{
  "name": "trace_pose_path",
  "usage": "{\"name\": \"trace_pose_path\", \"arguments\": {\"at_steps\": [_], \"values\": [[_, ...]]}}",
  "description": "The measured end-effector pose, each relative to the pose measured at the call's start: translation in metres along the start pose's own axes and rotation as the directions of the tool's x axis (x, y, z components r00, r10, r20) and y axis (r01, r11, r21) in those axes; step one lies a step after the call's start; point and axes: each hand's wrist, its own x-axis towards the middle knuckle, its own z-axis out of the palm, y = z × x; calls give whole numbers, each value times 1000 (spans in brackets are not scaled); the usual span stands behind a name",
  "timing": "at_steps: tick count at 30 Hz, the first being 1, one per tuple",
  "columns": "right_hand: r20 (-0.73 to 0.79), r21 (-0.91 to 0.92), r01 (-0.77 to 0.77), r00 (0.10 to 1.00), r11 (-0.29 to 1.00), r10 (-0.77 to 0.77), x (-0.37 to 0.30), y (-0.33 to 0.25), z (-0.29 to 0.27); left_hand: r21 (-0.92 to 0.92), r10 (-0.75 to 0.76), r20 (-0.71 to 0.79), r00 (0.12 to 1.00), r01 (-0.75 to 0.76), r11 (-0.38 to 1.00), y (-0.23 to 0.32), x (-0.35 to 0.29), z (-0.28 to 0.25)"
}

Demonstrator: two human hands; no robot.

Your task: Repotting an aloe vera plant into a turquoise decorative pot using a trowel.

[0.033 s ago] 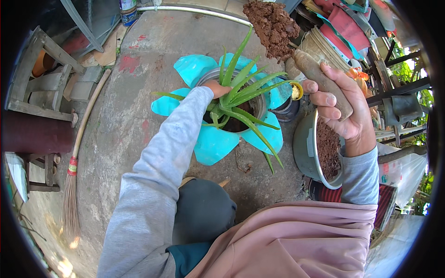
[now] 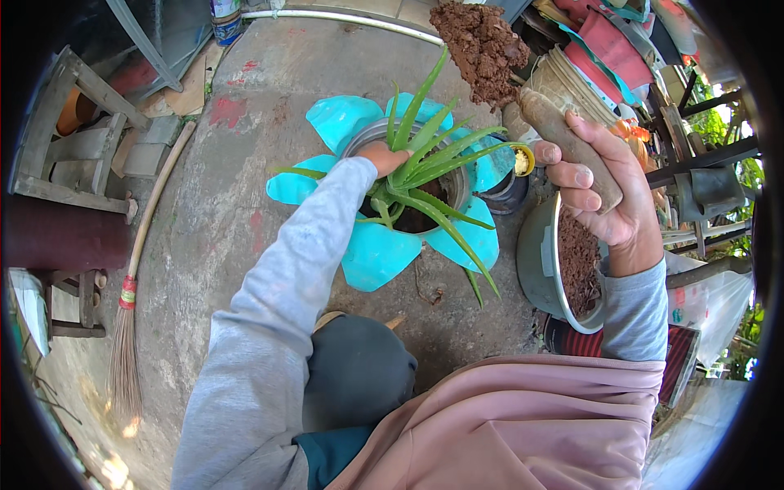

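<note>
A turquoise pot (image 2: pixel 376 253) with petal-shaped flaps stands on the concrete ground. In it grows a spiky green plant (image 2: pixel 433 159) over dark soil. My left hand (image 2: pixel 382 155) reaches into the pot and grips the plant at its base. My right hand (image 2: pixel 608 200) is raised to the right of the pot, shut on the wooden handle of a trowel (image 2: pixel 555 122). The trowel's blade carries a heap of brown soil (image 2: pixel 482 45), held above and beyond the pot. A grey bowl (image 2: pixel 539 265) holding more brown soil sits under my right wrist.
A broom (image 2: pixel 135 302) lies on the ground at the left, near a wooden frame (image 2: pixel 65 139). A white pipe (image 2: pixel 343 18) runs along the far edge. A small dark pot (image 2: pixel 510 192) stands behind the turquoise one. Clutter and racks fill the right side.
</note>
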Motion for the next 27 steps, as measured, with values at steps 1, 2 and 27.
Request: {"name": "trace_pose_path", "arguments": {"at_steps": [1, 2, 27], "values": [[-2, 3, -6, 1000, 1000, 6, 1, 0, -1, -233, 153, -14, 988, -152, 961, -4, -8, 10], [-12, -15, 0, 1000, 1000, 0, 0, 0, -3, -445, 295, -66, 953, -292, 846, -6, -21, 19], [-458, -670, -592, 804, 447, 378, 98, 14, 14, -254, 55, -416, 908, -174, 951, 73, -90, 105]]}}
